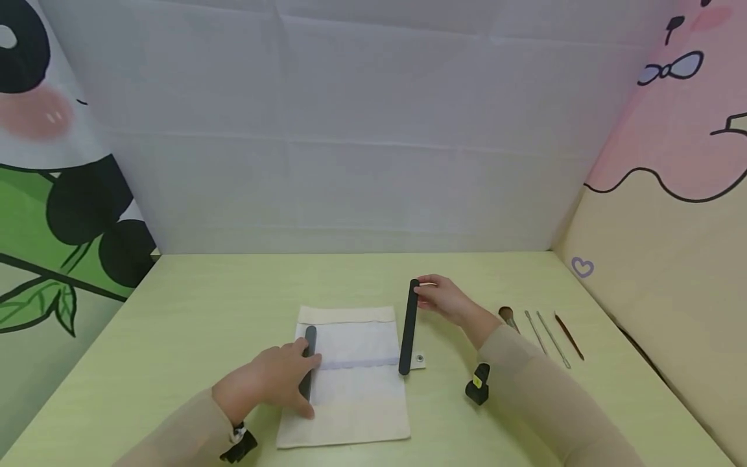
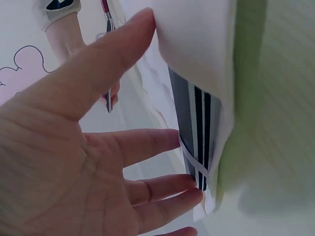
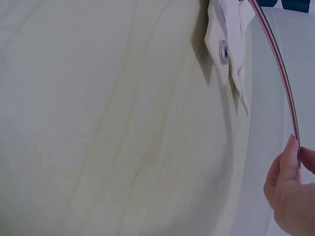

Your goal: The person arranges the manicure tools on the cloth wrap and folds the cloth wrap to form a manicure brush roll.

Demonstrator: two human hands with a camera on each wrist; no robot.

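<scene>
An off-white fabric pouch (image 1: 362, 415) lies opened flat on the table. My left hand (image 1: 280, 376) is spread over its left side, fingertips touching the grey-black nail files (image 2: 184, 108). Those files look stacked in the left wrist view, with their lower end inside the pouch's pocket and a thin white band (image 2: 194, 156) across them. My right hand (image 1: 443, 298) pinches another black nail file (image 1: 409, 331) by its far end, between thumb and fingers. This file is raised at the pouch's right edge; its thin reddish edge shows in the right wrist view.
To the right lie a makeup-style brush (image 1: 506, 314), two slim metal sticks (image 1: 551, 337) and a brown pointed stick (image 1: 569, 336). A tab with a metal snap (image 1: 419, 359) juts from the pouch's right side. A white sheet (image 1: 362, 130) hangs behind the table (image 1: 222, 298).
</scene>
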